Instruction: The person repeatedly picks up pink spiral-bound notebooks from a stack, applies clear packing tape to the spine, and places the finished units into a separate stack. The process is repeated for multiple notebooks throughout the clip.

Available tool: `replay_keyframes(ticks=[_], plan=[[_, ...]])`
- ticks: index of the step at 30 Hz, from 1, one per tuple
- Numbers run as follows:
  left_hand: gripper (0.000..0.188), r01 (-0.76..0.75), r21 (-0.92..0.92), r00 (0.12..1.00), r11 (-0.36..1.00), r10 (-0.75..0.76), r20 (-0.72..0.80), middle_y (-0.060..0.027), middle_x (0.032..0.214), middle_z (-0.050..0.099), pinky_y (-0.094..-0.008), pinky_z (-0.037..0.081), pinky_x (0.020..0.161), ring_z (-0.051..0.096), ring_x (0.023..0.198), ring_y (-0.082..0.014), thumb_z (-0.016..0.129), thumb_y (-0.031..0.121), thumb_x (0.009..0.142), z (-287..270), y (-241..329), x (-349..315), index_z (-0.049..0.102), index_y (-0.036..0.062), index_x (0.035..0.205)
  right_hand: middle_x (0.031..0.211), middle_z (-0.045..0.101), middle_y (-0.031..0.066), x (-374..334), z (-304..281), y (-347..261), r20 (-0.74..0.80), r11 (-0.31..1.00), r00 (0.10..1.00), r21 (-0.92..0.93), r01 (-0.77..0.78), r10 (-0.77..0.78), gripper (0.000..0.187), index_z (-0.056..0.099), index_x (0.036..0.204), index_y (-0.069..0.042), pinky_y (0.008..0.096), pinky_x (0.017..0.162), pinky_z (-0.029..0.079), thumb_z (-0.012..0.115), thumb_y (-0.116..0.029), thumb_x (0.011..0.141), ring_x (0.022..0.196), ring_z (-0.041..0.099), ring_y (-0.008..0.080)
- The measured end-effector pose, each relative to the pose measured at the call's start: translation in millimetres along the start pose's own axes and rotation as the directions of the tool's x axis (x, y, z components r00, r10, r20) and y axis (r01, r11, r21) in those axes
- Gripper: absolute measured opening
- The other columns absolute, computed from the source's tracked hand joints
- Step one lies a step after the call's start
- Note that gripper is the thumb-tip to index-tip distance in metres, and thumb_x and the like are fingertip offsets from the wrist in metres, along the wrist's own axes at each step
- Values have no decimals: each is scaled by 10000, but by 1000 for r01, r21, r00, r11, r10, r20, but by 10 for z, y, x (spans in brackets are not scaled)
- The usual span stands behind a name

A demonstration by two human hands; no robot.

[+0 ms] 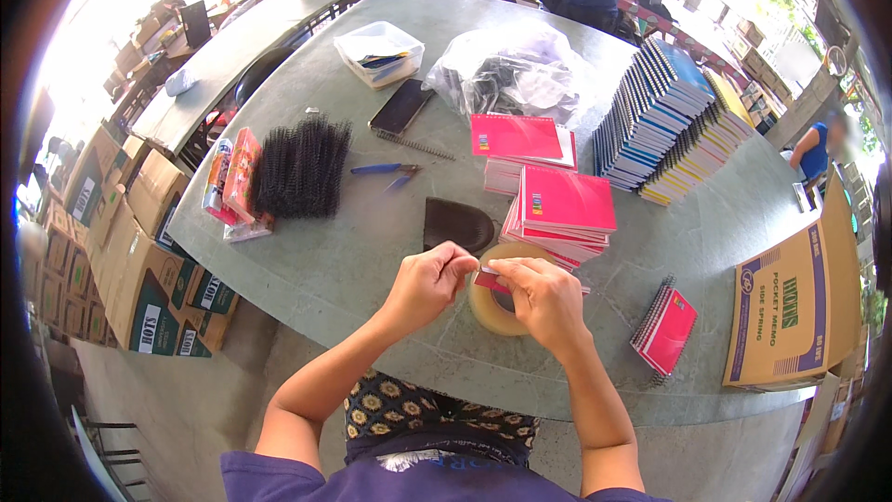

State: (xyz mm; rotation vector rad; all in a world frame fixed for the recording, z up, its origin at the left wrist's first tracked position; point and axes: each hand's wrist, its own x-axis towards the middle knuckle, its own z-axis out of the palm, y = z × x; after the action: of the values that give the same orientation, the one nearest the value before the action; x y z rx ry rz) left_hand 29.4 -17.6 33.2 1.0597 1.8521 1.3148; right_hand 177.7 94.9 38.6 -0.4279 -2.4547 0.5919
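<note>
My right hand (544,297) grips a small red-covered notebook (487,280), mostly hidden by the fingers, above a roll of tape (492,322) lying flat on the table. At the notebook's left edge, my left hand (427,286) is closed in a pinch; what its fingers hold is too small to make out. Just beyond the hands are a dark brown pouch-like piece (457,224) and stacked red notebooks (567,200). Another stack of red-covered notebooks (514,138) stands behind. Blue-handled pliers (379,168) lie farther left, near a loose wire spiral (415,143).
A heap of black spiral coils (302,167) lies at the left. Behind are a phone (401,107), a clear tub (379,54) and a plastic bag (511,65). Tall spiral notebook stacks (655,116), bound red notebooks (665,327) and a carton (790,302) occupy the right.
</note>
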Motion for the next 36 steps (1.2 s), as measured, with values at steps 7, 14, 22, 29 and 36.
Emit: replay_keyframes(ticks=[7, 14, 22, 29, 36], plan=[[173, -405, 240, 912, 882, 371, 175, -58, 818, 535, -281, 471, 574, 544, 619, -164, 688, 51, 784, -222, -144, 130, 600, 42, 933, 838, 669, 46, 5, 24, -23, 42, 996, 999, -90, -11, 15, 210, 649, 960, -116, 360, 661, 484, 616, -86, 755, 764, 642, 239], [229, -283, 427, 946, 859, 177, 270, -79, 869, 552, -345, 475, 620, 548, 729, -212, 732, 164, 770, -334, -71, 158, 602, 72, 935, 847, 648, 39, 52, 111, -28, -14, 994, 998, -90, -67, 66, 181, 592, 965, -109, 364, 650, 475, 605, -116, 785, 764, 635, 240], [425, -451, 508, 890, 733, 326, 320, -142, 1106, 588, -407, 457, 808, 582, 952, -300, 761, 249, 708, -327, -359, 1151, 602, 96, 1071, 861, 642, 74, 60, 10, -118, -14, 992, 991, -7, -130, 129, 224, 577, 970, -87, 384, 709, 485, 675, -94, 768, 825, 629, 259], [415, -299, 780, 934, 550, 337, 120, -160, 1050, 583, -417, 477, 840, 582, 964, -343, 685, 149, 750, -652, -64, 993, 568, 139, 1148, 938, 698, 104, -336, -206, 396, 161, 612, 854, 633, -474, 494, 177, 677, 926, 1, 255, 747, 520, 732, -59, 769, 846, 643, 119], [491, -570, 750, 577, 336, 813, 74, -117, 996, 554, -318, 509, 688, 574, 799, -215, 689, 18, 723, -487, 539, -120, 540, 94, 1184, 960, 693, 125, -464, 25, 479, 55, 405, 858, 865, -297, 510, 174, 679, 961, 16, 248, 801, 505, 699, -15, 791, 860, 633, 128]])
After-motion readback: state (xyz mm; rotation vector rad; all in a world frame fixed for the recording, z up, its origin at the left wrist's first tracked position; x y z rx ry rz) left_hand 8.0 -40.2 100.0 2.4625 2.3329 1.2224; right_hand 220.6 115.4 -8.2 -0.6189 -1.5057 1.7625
